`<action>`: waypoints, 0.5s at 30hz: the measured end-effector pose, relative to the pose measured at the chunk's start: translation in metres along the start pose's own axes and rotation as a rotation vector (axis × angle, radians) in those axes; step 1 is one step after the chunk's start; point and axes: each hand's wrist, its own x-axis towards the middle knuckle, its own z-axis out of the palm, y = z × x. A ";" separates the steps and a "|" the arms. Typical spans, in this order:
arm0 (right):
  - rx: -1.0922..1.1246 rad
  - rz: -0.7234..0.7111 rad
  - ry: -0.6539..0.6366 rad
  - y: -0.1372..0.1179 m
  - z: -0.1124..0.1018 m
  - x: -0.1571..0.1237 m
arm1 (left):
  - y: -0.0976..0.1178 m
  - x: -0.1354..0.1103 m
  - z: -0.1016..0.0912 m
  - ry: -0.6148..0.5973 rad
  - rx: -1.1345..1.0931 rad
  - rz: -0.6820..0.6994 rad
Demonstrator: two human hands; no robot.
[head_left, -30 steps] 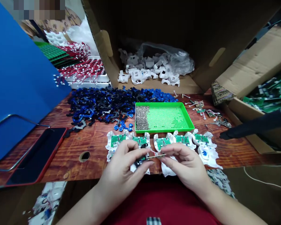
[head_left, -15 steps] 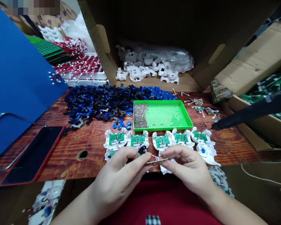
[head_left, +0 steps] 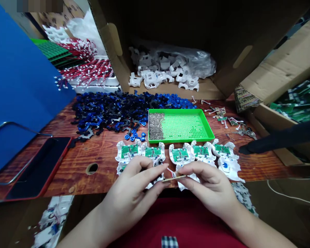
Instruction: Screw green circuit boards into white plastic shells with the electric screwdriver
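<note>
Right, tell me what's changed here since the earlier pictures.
The small board, pinched by the left hand and right hand, has shifted slightly away from the green tray. Nothing was visibly taken up or let go. The tray and phone stayed put.

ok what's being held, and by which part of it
A thin, flat, tan-edged board, pinched at opposite ends by left hand and right hand.

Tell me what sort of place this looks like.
Likely an electronics assembly bench: white shells with green circuit boards sit in a row, loose blue and black parts are heaped behind, and a green tray holds small metal pieces.
</note>
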 end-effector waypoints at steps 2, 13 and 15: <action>0.008 -0.022 -0.008 0.001 0.001 0.000 | 0.001 -0.001 0.000 -0.049 -0.062 -0.094; 0.088 0.137 0.121 0.004 -0.008 0.002 | -0.002 -0.009 -0.003 -0.173 -0.268 -0.275; 0.162 0.153 0.202 0.008 -0.007 0.005 | -0.003 -0.011 0.001 -0.143 -0.306 -0.298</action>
